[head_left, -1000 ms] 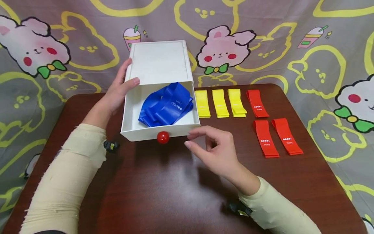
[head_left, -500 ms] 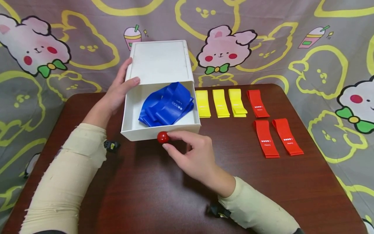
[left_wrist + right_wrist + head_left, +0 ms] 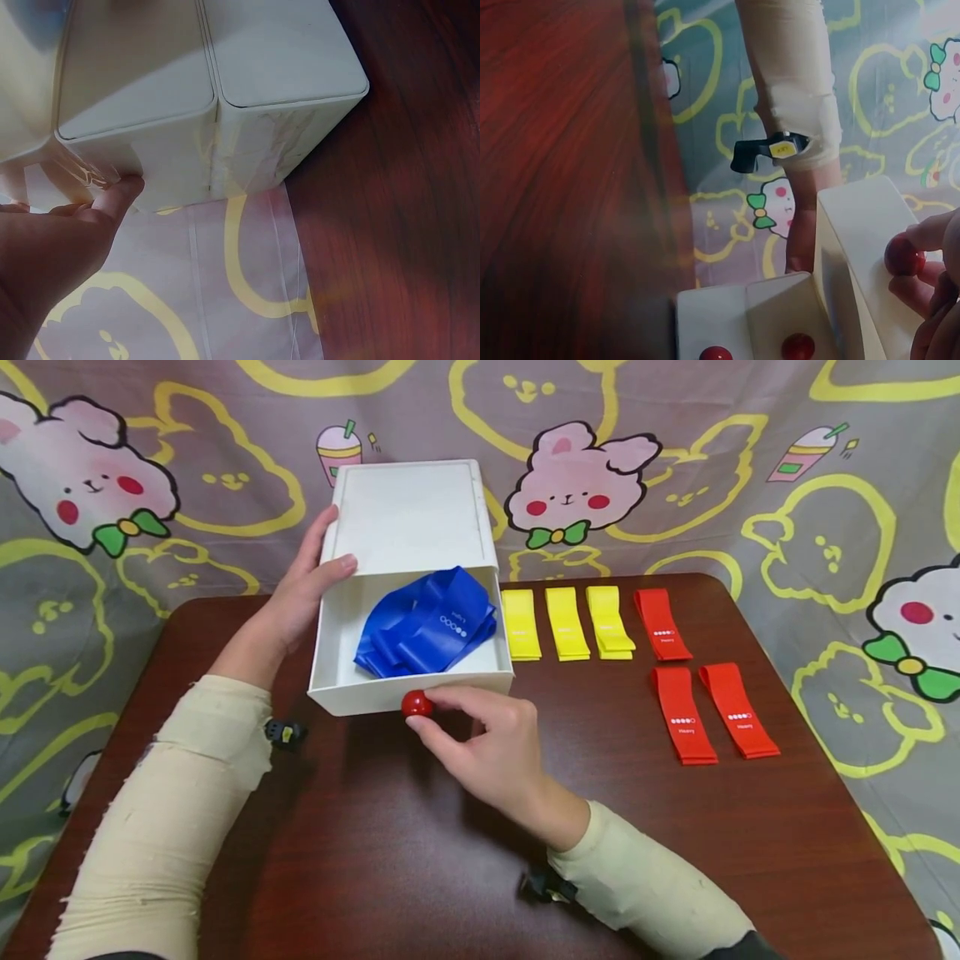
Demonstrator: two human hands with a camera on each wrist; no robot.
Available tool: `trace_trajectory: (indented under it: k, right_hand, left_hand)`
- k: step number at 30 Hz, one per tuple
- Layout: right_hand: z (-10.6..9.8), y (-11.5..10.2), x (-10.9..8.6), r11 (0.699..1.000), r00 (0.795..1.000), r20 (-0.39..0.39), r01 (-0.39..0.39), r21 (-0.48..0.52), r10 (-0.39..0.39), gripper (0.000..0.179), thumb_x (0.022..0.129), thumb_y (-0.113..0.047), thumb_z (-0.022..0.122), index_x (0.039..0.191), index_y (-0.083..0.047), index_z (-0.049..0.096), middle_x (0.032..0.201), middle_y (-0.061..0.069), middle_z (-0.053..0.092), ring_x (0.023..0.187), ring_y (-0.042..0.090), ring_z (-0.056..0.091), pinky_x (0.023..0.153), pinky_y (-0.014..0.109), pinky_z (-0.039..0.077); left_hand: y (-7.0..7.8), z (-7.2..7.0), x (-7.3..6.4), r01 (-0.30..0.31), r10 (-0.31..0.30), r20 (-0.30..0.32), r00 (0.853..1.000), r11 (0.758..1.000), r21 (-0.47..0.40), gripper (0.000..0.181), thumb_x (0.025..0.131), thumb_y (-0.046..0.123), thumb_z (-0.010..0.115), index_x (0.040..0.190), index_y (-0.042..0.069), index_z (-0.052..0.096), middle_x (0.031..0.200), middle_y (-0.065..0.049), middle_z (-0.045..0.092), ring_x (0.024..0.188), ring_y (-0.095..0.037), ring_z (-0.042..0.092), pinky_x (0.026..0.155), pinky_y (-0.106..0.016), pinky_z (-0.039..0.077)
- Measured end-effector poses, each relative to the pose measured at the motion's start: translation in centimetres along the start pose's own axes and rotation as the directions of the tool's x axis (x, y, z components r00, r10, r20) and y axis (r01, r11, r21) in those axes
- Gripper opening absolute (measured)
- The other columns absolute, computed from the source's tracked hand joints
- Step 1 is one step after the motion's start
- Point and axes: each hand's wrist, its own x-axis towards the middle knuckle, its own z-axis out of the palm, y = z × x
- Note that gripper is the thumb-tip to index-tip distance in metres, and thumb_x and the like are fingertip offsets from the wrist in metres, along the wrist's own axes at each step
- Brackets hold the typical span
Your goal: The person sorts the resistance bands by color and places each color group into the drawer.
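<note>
A white drawer cabinet [image 3: 408,518] stands at the back of the table, its top drawer [image 3: 336,643] pulled out. Inside that drawer lie folded blue resistance bands [image 3: 442,627]; the top one is marked "Light". My left hand [image 3: 296,597] rests against the cabinet's left side, thumb at the upper front edge; the left wrist view shows its fingers touching the side wall. With thumb and index finger, my right hand [image 3: 491,747] pinches the red knob [image 3: 417,703] of this drawer. Below, the right wrist view shows two lower drawer fronts with red knobs [image 3: 799,346].
Right of the cabinet lie three yellow bands [image 3: 567,625] in a row, the leftmost partly hidden by the drawer. Further right are three red bands [image 3: 684,717] marked "Heavy". A patterned curtain [image 3: 697,410] hangs behind the dark wooden table [image 3: 390,877].
My right hand has moved left from the drawer's right front corner to the red knob and now pinches it. My left hand and the drawer's opening look about the same.
</note>
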Motion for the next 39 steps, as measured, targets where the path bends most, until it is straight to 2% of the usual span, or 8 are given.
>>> trace_trajectory:
  k: [7,14,20,26,34,37,39]
  right_hand:
    - [0.3,1.0,1.0,1.000,1.000,-0.010,-0.002,-0.004,0.002,0.026,0.083,-0.022,0.083,0.104,-0.007,0.078,0.102,-0.001,0.075,0.068,0.003,0.059,0.053,0.025,0.046]
    - [0.8,2.2,2.3,1.000,1.000,-0.012,-0.023,-0.012,0.023,0.026,0.086,-0.023,0.081,0.107,-0.008,0.077,0.102,-0.001,0.075,0.080,0.004,0.065,0.056,0.023,0.046]
    - [1.2,2.9,3.4,0.999,0.999,-0.016,-0.045,-0.016,0.045,0.027,0.086,-0.023,0.080,0.108,-0.007,0.077,0.100,0.000,0.075,0.088,0.006,0.068,0.058,0.023,0.049]
    - [1.6,3.6,4.4,0.997,0.997,-0.032,-0.065,-0.032,0.064,0.029,0.086,-0.024,0.080,0.109,-0.008,0.077,0.100,0.001,0.075,0.087,0.006,0.067,0.055,0.024,0.046]
    - [2.2,4.6,5.7,0.993,0.992,-0.052,-0.115,-0.039,0.113,0.031,0.087,-0.026,0.080,0.112,-0.008,0.076,0.102,0.000,0.075,0.088,0.006,0.067,0.051,0.026,0.044]
    - [2.5,5.0,6.1,0.990,0.990,-0.055,-0.135,-0.041,0.133,0.031,0.088,-0.027,0.079,0.112,-0.008,0.076,0.103,-0.001,0.075,0.089,0.005,0.067,0.050,0.026,0.043]
    - [2.6,5.2,6.5,0.989,0.989,-0.058,-0.140,-0.043,0.137,0.031,0.088,-0.027,0.078,0.112,-0.009,0.076,0.102,-0.001,0.074,0.090,0.004,0.067,0.050,0.026,0.043]
  left_hand:
    - [-0.2,0.1,0.1,-0.001,0.002,0.009,1.000,0.999,-0.042,0.075,0.097,0.039,0.053,0.158,0.041,0.009,0.162,0.001,0.009,0.135,-0.030,0.029,0.106,-0.054,0.036]
    - [-0.2,0.0,0.1,0.015,-0.015,0.004,1.000,0.999,-0.047,0.075,0.097,0.041,0.054,0.159,0.042,0.010,0.163,0.005,0.006,0.143,-0.028,0.017,0.112,-0.055,0.024]
    - [-0.2,0.0,0.0,0.025,-0.023,0.017,1.000,0.996,-0.084,0.076,0.096,0.041,0.055,0.158,0.043,0.010,0.163,0.005,0.006,0.143,-0.029,0.017,0.112,-0.057,0.023]
    - [-0.1,0.0,0.0,0.032,-0.030,0.019,0.999,0.994,-0.102,0.076,0.096,0.041,0.055,0.158,0.043,0.010,0.163,0.005,0.005,0.142,-0.029,0.016,0.114,-0.055,0.019]
    - [0.1,0.2,0.0,0.040,-0.038,0.019,0.999,0.994,-0.105,0.074,0.097,0.041,0.052,0.158,0.043,0.011,0.163,0.009,0.002,0.146,-0.019,0.003,0.114,-0.055,0.001]
    - [0.2,0.1,-0.1,0.055,-0.052,0.031,0.998,0.989,-0.136,0.071,0.097,0.044,0.049,0.157,0.045,0.012,0.163,0.009,0.002,0.145,-0.020,0.006,0.114,-0.056,0.004]
    - [0.3,0.0,-0.2,0.067,-0.061,0.040,0.997,0.983,-0.171,0.068,0.098,0.047,0.046,0.157,0.047,0.012,0.163,0.008,0.003,0.144,-0.021,0.011,0.113,-0.055,0.010]
